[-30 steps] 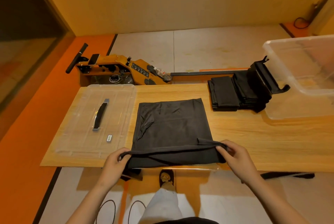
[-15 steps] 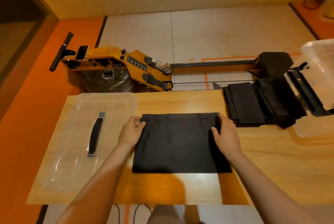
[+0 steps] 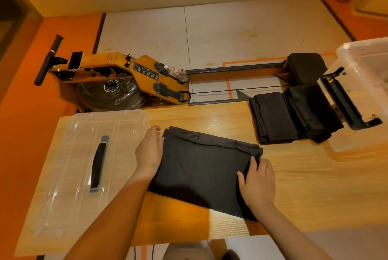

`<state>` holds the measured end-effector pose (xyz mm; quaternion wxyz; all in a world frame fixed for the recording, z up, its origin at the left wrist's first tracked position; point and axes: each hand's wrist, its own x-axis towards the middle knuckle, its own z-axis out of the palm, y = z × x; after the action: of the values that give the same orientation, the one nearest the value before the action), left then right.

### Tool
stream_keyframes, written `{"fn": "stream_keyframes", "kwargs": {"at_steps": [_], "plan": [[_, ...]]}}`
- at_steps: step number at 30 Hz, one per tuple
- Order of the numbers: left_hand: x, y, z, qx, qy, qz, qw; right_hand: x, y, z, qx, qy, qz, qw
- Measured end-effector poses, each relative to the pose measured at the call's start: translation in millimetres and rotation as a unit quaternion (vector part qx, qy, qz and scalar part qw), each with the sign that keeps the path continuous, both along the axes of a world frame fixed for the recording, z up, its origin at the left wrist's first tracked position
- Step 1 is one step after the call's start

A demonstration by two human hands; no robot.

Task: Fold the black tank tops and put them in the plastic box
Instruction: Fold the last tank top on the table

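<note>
**Tank top now sits crooked after the fold**

The right hand's fingers [image 3: 253,162] lie spread and flat on the cloth, thumb out to the side, just pressing and not grabbing anything. The left hand's fingers [image 3: 154,131] run along the cloth's edge nearest the clear lid [image 3: 84,154]; can't tell if any of them are tucked under the fabric.

Half a second ago both hands were up at the far corners. Now the right hand [image 3: 259,184] has slid down the side away from the lid, while the left hand [image 3: 149,152] is still near the far corner.

The folded black tank top [image 3: 201,167] lies just right of the lid on the wooden table [image 3: 304,186]. It was square to the table edge before; now it's skewed, its end away from the lid swung toward the person. Further right of the lid there's the stack of folded tops [image 3: 273,117], with the plastic box [image 3: 365,83] beyond that.
</note>
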<state>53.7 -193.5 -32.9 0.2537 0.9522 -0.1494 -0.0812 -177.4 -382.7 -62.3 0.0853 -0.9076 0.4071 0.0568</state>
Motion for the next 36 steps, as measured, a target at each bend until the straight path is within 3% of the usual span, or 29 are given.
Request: {"fn": "stream_keyframes", "kwargs": {"at_steps": [3,6,10,13,18,21,25,30,36], "plan": [[-27.1,-8.5,1.7,0.020,-0.051,0.009,0.998,-12.4,6.2,5.1,-0.035,-0.026,0.032,0.999],[-86.5,-14.8,-7.7,0.047,-0.047,-0.032,0.997,-8.3,-1.4,6.1,-0.054,-0.088,0.134,0.986],[-153.5,-12.6,-37.2,0.142,0.027,-0.107,0.984,-3.9,-16.4,-6.1,-0.016,-0.034,0.246,0.968],[-141.6,-14.7,-42.9,0.189,0.040,-0.120,0.974,-19.9,-24.2,-11.9,0.004,0.008,0.198,0.980],[-71.7,-16.3,-25.4,0.205,-0.026,-0.258,0.944,-56.2,21.0,-10.8,0.016,0.001,0.131,0.991],[-82.0,-20.3,-11.2,0.181,-0.068,-0.254,0.948,-67.5,36.3,-6.9,0.007,-0.024,0.170,0.985],[-160.7,-18.0,-22.2,0.129,-0.069,-0.281,0.949,-55.4,17.4,-4.7,-0.011,-0.070,0.284,0.956],[-224.9,10.4,-47.8,0.196,-0.025,-0.347,0.917,-80.1,-1.7,-16.3,0.050,0.002,0.357,0.933],[-230.7,33.3,-44.3,0.208,-0.072,-0.382,0.898,-125.2,15.2,-17.2,0.057,0.016,0.384,0.921]]}}
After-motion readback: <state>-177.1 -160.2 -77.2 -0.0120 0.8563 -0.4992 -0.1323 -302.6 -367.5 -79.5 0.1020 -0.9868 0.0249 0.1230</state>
